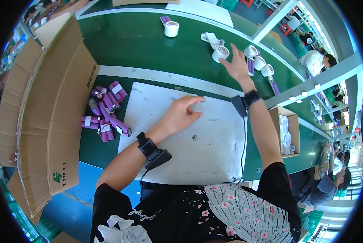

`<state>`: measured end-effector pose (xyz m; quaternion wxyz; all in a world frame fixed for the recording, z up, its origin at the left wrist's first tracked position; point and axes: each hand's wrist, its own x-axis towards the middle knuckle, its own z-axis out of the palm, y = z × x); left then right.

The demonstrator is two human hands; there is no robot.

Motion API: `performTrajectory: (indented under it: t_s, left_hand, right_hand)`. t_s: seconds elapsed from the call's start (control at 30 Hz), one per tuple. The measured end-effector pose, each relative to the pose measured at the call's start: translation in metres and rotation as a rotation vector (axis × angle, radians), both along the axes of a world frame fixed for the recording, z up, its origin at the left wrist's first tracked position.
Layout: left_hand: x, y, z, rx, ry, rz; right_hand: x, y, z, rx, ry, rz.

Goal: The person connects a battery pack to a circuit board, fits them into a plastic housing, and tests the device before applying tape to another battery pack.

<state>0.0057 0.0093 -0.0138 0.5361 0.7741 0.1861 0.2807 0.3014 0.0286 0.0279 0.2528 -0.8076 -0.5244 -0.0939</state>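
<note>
Right hand (238, 68): spread wide; in the head view we cannot tell whether its thumb touches the white roll (219, 54).
Left hand (178, 116): half curled, nothing visible in it, over the pale board (218, 158); we cannot see its palm.
Carton (64, 107): left, beside purple cells (104, 111).
White roll: on the green bench (129, 40), hollow core facing up.

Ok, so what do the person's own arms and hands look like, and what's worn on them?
The left hand and right hand are both bare, without gloves. Each wrist wears a black strap with a boxy black device, and a thin dark cable runs from each device. Short black sleeves cover the upper arms.
</note>
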Motion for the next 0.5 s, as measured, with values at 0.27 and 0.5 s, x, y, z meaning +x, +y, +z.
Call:
performTrajectory:
  t_s: [0.27, 0.5]
  left_hand:
    - [0.007, 0.001, -0.004, -0.028, 0.021, 0.023]
    - [0.001, 0.006, 0.007, -0.899, -0.207, 0.071]
  right_hand:
    - [-0.012, 0.01, 0.001, -0.138, 0.454, -0.005]
    - [-0.079, -0.1, 0.041, -0.301, 0.699, 0.658]
